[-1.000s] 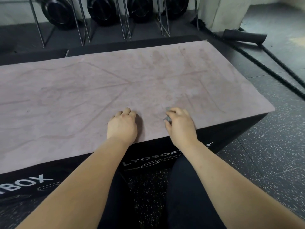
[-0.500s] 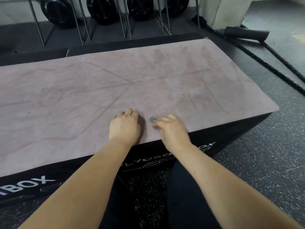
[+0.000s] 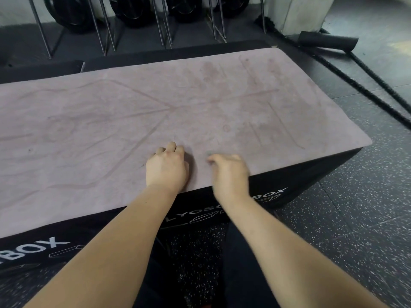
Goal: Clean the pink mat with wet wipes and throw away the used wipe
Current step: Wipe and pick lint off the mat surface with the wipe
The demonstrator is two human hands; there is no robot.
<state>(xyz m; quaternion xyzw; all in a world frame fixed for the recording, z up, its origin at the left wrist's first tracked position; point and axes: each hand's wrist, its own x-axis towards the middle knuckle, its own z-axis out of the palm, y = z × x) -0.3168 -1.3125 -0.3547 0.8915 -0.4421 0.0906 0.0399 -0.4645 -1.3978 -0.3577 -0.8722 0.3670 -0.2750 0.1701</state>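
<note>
The pink mat (image 3: 200,103) is spread over a black soft box (image 3: 311,174) and shows darker damp streaks and creases. My right hand (image 3: 229,172) is on the mat's near edge, fingers curled round a small grey wet wipe (image 3: 209,153). Only a sliver of the wipe shows at the fingertips. My left hand (image 3: 166,167) rests on the mat just to the left of it, knuckles up and fingers curled under. A narrow gap separates the two hands.
Black weight plates (image 3: 131,10) stand in a metal rack behind the box. A thick black rope (image 3: 355,85) with a dark handle (image 3: 327,40) lies on the speckled floor at the right, near a pale pillar (image 3: 300,12). My legs are below the box.
My right hand has slid left along the mat's near edge with the wipe, closing toward my left hand. The left hand has stayed in place.
</note>
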